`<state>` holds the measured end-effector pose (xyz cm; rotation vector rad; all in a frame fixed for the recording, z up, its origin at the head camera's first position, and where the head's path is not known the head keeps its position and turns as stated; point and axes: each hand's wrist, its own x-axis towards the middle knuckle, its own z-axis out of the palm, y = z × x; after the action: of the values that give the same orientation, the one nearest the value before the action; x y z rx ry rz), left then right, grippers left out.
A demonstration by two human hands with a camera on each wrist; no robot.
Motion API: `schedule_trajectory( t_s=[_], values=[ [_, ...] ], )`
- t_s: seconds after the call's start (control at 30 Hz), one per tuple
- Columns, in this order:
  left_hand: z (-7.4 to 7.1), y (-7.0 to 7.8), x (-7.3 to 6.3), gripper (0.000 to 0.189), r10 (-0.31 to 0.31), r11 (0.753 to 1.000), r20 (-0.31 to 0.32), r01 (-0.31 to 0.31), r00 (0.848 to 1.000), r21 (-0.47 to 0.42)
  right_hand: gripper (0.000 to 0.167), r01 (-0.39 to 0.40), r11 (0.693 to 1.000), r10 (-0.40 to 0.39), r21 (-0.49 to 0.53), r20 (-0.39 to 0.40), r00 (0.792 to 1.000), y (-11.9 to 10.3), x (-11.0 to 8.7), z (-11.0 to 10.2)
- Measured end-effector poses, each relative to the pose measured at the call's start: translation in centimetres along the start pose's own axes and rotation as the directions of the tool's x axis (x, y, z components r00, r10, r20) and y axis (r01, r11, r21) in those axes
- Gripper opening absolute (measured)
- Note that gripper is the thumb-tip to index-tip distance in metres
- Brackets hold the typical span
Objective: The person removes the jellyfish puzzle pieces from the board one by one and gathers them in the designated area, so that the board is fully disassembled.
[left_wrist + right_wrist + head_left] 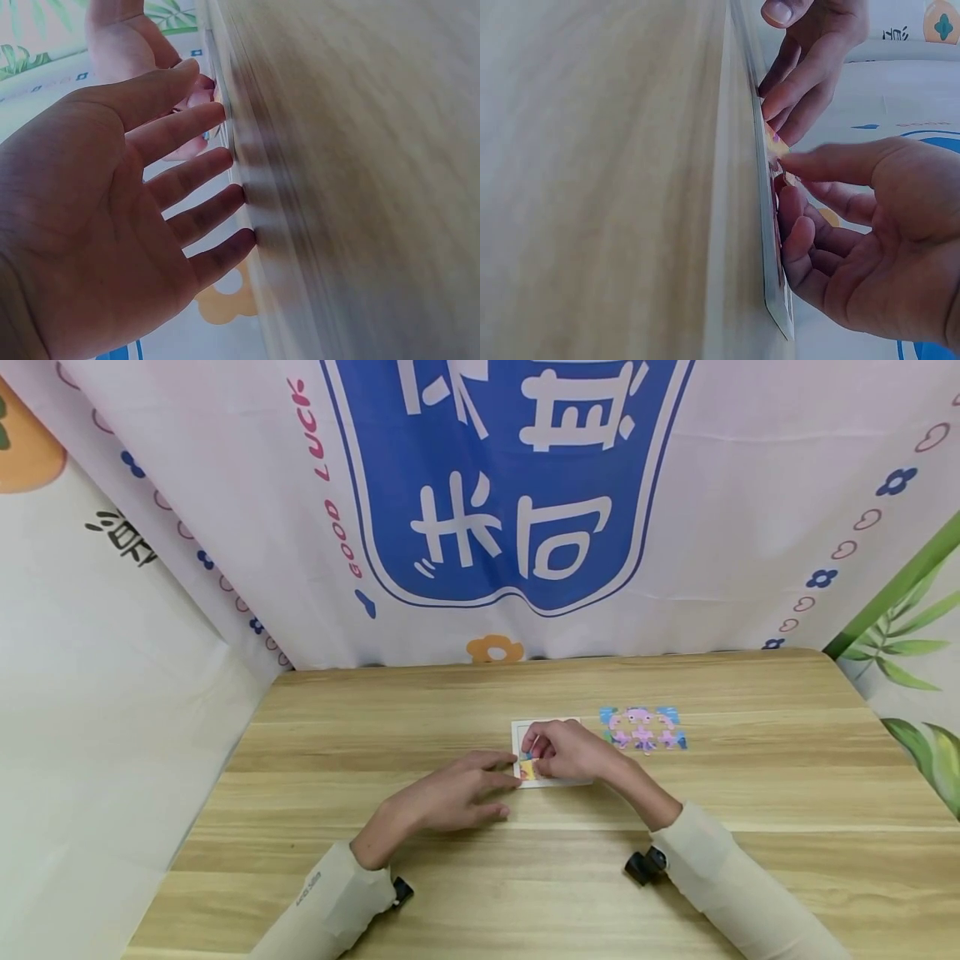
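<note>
A small white puzzle board [515,733] lies flat on the wooden table. My right hand [572,750] is over it, thumb and fingertips pinching a small puzzle piece [788,178] close to the board's surface. The fingers hide most of that piece. Beside them a yellow puzzle piece [528,770] shows at the left part of the board. My left hand [459,789] has its fingers spread and fairly straight, with fingertips at the board's left edge. In the left wrist view the left hand [112,202] holds nothing.
A pink and blue puzzle picture [642,729] of several pieces lies on the table [360,718] just right of the board. Behind the table's far edge hangs a printed cloth [720,568]. Small black devices [645,865] sit at both wrists.
</note>
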<state>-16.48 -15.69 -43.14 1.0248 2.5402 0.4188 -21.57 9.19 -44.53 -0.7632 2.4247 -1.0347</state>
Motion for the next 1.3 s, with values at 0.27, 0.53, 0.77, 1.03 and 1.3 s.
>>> schedule_trajectory(
  t_s=[0.27, 0.53, 0.77, 1.03, 1.3],
  values=[
    [0.1, 0.0, -0.1, 0.048, -0.006, 1.0, 0.0, 0.006, 1.0, -0.013, 0.015, -0.016, 0.997, 0.018, 0.077, -0.027, 0.999, 0.0, 0.0, 0.1],
    [0.1, 0.0, 0.0, 0.046, 0.007, 1.0, -0.009, -0.007, 1.0, -0.013, 0.016, -0.026, 0.988, 0.03, 0.153, -0.022, 0.999, 0.4, -0.7, -0.8],
    [0.1, 0.0, 0.0, 0.047, -0.011, 1.0, -0.004, 0.011, 1.0, -0.01, 0.015, -0.032, 0.982, 0.035, 0.185, -0.018, 0.999, 1.7, -2.0, -2.1],
    [0.2, 0.0, -0.1, 0.047, -0.018, 1.0, -0.009, 0.018, 1.0, -0.007, 0.012, -0.024, 0.992, 0.031, 0.122, -0.053, 0.998, 3.3, -3.5, -3.3],
    [0.2, 0.2, -0.1, 0.048, -0.031, 0.999, -0.009, 0.031, 0.999, -0.015, 0.012, -0.021, 0.993, 0.028, 0.118, -0.066, 0.997, 4.3, -4.8, -4.1]
  ],
)
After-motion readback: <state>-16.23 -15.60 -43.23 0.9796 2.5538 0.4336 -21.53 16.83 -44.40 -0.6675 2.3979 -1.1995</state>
